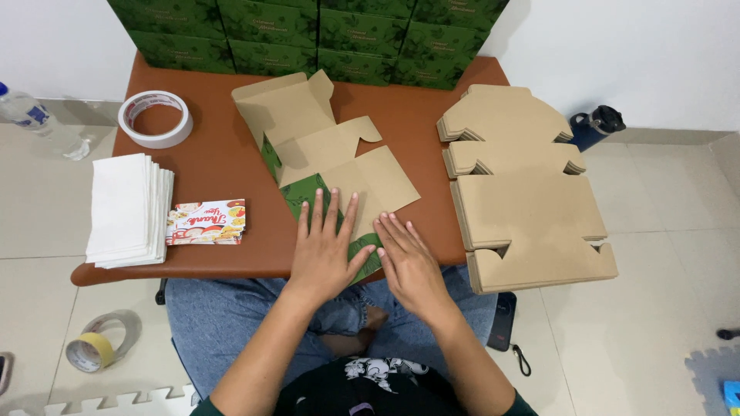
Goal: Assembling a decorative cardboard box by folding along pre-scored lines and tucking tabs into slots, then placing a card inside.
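Seemingly mid-fold: a flat cardboard box blank [331, 158], brown inside and green outside, lies unfolded at the near edge of a low brown table [216, 166]. Both hands press it, fingers spread and flat, gripping nothing: left hand [327, 250] on a green flap, right hand [408, 266] just beside. Next, likely creasing, calling for firm, even pressure along the fold
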